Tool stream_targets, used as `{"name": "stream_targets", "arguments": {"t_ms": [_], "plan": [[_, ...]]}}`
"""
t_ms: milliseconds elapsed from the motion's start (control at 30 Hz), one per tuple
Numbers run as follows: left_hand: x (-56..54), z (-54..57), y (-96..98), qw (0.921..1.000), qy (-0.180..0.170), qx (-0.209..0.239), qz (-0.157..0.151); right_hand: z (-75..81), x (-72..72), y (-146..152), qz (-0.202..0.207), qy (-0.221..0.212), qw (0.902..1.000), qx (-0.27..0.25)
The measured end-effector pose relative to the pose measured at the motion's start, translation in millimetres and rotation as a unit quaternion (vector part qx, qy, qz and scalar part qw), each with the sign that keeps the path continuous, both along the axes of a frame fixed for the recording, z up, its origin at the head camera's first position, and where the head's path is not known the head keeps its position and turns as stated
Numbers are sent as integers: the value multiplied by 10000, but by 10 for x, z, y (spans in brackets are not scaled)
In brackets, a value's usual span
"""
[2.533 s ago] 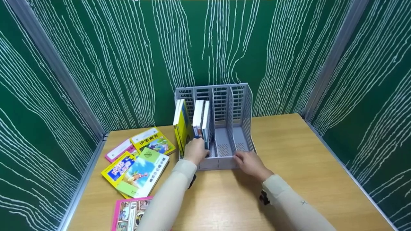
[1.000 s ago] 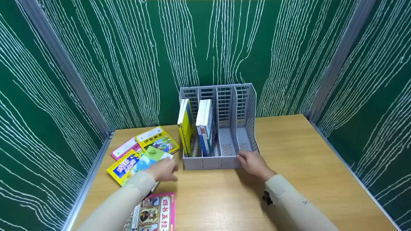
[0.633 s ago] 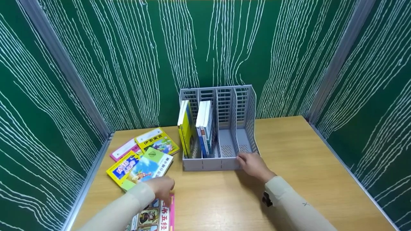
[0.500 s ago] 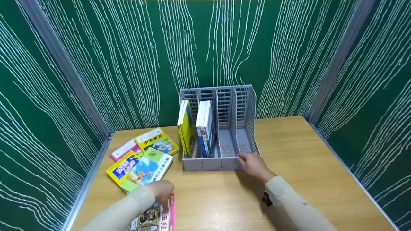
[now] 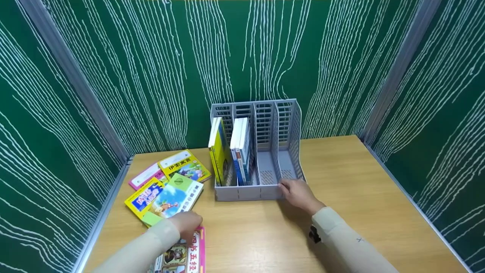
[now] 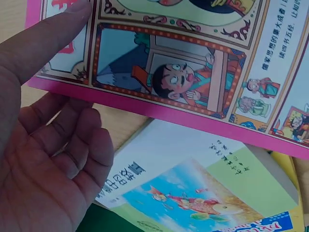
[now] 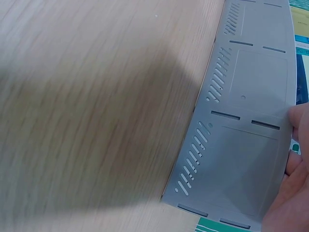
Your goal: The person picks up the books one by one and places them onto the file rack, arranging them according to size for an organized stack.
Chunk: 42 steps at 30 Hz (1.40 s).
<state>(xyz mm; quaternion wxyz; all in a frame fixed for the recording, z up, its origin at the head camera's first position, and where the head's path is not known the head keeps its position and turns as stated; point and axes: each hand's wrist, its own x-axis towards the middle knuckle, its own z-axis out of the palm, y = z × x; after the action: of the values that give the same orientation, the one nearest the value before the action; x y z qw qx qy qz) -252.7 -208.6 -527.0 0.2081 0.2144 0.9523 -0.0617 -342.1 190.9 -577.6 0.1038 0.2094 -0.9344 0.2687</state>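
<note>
My left hand [image 5: 186,224] pinches the edge of a pink-bordered comic book [image 5: 196,252] at the front left of the table. In the left wrist view, the thumb lies on the cover of this book [image 6: 169,108] and the curled fingers [image 6: 99,150] are at and below its edge. My right hand [image 5: 299,195] grips the front lip of a grey four-slot file rack [image 5: 248,193] near its right corner. Two yellow-spined books [image 5: 218,155] stand in the rack's leftmost slot. White and blue books [image 5: 240,151] stand upright in the slot beside it.
Left of the rack lie overlapping books: a green-and-blue one [image 5: 176,197], a yellow-and-blue one [image 5: 146,197], a yellow one [image 5: 185,165] and a pink one [image 5: 146,176]. Green white-streaked panels [image 5: 265,49] enclose the wooden table [image 5: 341,182] behind and at the sides.
My left hand has left the books in the second slot, moved down and left past the pile, and taken the pink-bordered book's edge. My right hand stays on the rack.
</note>
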Motion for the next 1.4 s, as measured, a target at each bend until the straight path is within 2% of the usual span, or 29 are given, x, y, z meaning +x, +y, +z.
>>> {"name": "stream_targets", "arguments": {"t_ms": [100,233,400,600,733,800,967,1100,1267,1400], "plan": [[-86,54,-17,9989,-275,199,329,4,-2,-4,-16,-55,10000,2],[-206,153,-45,9962,-387,510,583,9,-1,-7,-34,-112,9999,27],[-334,297,-88,9908,-367,1000,834,14,3,-14,-26,-121,9999,11],[-440,481,-125,9886,-207,1116,992,24,0,-19,6,-82,10000,25],[-480,572,-145,9852,-165,1241,1170,38,8,-18,-14,-159,9999,12],[-492,604,-158,9841,-127,1342,1157,40,11,-18,-24,-124,9999,21],[-499,690,-181,9848,-5,1507,867,29,12,-19,-41,88,9999,54],[-494,779,-171,9837,-133,1537,923,24,14,-21,-86,88,9999,37],[-508,873,-143,9800,-361,1559,1182,15,9,-19,-118,72,9999,91],[-515,956,-111,9777,-478,1634,1231,8,-5,-22,-110,-10,9999,129]]}}
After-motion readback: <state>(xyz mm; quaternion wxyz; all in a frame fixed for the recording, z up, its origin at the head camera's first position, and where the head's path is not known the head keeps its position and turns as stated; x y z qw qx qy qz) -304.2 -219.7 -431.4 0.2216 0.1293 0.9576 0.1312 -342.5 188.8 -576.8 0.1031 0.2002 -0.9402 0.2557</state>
